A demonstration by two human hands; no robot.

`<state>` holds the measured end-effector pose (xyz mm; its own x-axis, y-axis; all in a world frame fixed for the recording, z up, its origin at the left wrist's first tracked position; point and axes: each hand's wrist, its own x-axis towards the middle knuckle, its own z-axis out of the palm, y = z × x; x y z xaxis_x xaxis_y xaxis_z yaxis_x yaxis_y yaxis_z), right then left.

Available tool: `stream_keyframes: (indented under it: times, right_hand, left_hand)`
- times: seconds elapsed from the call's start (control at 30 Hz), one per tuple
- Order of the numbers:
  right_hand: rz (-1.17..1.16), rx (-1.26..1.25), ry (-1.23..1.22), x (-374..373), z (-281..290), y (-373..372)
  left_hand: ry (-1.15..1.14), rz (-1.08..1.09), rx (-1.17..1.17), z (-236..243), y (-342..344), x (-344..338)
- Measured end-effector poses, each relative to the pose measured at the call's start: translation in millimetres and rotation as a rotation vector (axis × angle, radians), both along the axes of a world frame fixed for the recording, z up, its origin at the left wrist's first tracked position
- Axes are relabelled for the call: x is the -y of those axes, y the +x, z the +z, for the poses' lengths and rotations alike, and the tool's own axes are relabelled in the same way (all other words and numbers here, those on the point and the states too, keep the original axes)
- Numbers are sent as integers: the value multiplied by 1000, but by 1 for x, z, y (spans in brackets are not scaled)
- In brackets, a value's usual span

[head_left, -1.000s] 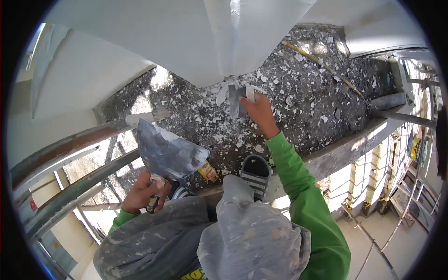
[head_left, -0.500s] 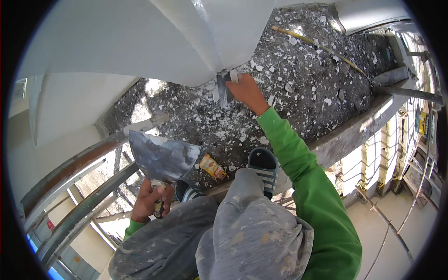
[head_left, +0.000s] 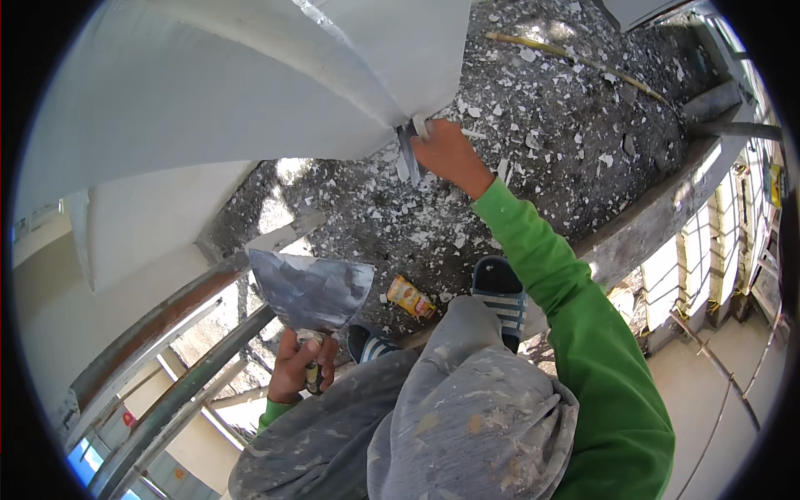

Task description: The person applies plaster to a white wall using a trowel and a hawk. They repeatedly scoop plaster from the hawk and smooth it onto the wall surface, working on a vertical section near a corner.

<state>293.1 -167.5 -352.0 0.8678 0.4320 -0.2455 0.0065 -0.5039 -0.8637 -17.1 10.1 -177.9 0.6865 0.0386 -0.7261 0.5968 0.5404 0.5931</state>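
Observation:
My right hand (head_left: 448, 152) is closed round a scraper (head_left: 408, 157), a narrow grey blade with a pale edge piece beside my fingers. The blade meets the lower corner of a smooth white wall (head_left: 333, 100). Lower on the left, my left hand (head_left: 297, 367) grips the handle of a wide putty knife (head_left: 313, 287). Its broad metal blade, smeared grey and white, points away from me and touches nothing that I can make out. The handle is partly covered by my fingers.
White flakes litter the dark floor (head_left: 533, 183). A yellow packet (head_left: 411, 297) lies near my sandals (head_left: 500, 300). A long thin stick (head_left: 575, 57) rests at the far right. Metal rails (head_left: 179, 379) run along the left, and a raised concrete edge (head_left: 658, 212) along the right.
The whole view has shifted, so most things sit farther right and lower. My right hand stays at the wall's corner, its blade turned slightly. Both hands keep their tools.

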Motion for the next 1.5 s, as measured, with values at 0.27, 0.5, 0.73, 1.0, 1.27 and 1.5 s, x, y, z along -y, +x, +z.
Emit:
stream_keyframes:
  times: [0.27, 0.5, 0.73, 1.0, 1.27, 1.5]
  right_hand:
    - [89, 60, -49, -5, -7, -3]
    - [119, 1, -87, 0, 11, 2]
    - [71, 150, 6, 8, 22, -4]
    - [65, 214, 7, 30, 55, -6]
    - [75, 164, -139, 36, -19, -10]
    - [63, 220, -161, 11, -8, -12]
  left_hand:
    - [42, 14, -20, 2, 1, 3]
    - [-7, -14, 23, 1, 1, 1]
    - [27, -23, 1, 2, 5, 4]
    - [17, -22, 6, 2, 4, 3]
    - [41, -1, -26, 3, 6, 5]
    - [99, 29, -42, 9, 5, 13]
